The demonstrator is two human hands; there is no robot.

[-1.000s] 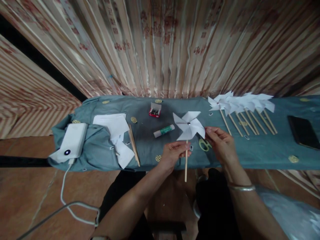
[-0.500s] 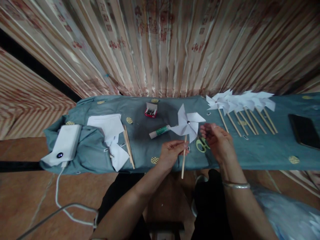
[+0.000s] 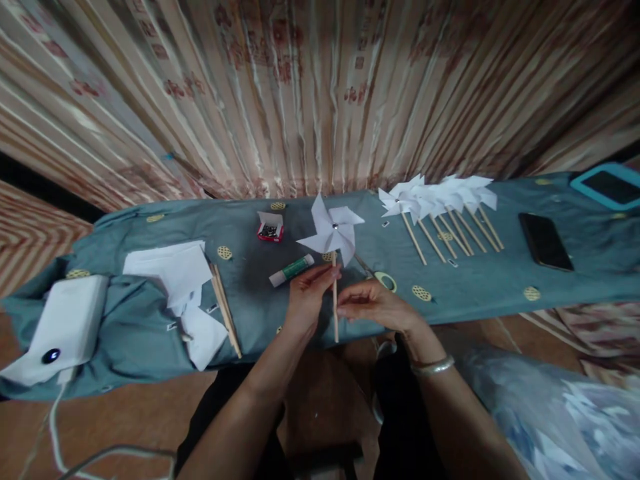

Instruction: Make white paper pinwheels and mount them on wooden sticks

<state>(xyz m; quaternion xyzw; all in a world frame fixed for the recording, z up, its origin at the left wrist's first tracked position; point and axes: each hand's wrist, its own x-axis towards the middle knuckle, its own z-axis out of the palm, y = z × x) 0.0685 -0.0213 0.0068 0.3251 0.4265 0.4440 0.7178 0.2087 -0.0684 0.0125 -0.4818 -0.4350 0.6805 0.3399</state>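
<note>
A white paper pinwheel (image 3: pixel 334 228) on a wooden stick is held upright over the table, a pin at its centre. My left hand (image 3: pixel 311 293) is closed on the stick just under the paper blades. Lower down, the fingertips of my right hand (image 3: pixel 373 304) come together at the same stick from the right. A glue stick (image 3: pixel 291 270) lies left of the pinwheel. Scissors with light green handles (image 3: pixel 385 281) lie behind my right hand, partly hidden.
Several finished pinwheels (image 3: pixel 440 197) lie overlapping at the right. An open red box of pins (image 3: pixel 271 230) stands behind the glue stick. Paper sheets (image 3: pixel 170 267), loose wooden sticks (image 3: pixel 226 310) and a white power bank (image 3: pixel 73 323) lie left; a phone (image 3: pixel 545 241) lies right.
My right hand has moved from beside the blades down to the lower stick, and its fingers have closed in. My left hand still holds the pinwheel. The view has turned right.
</note>
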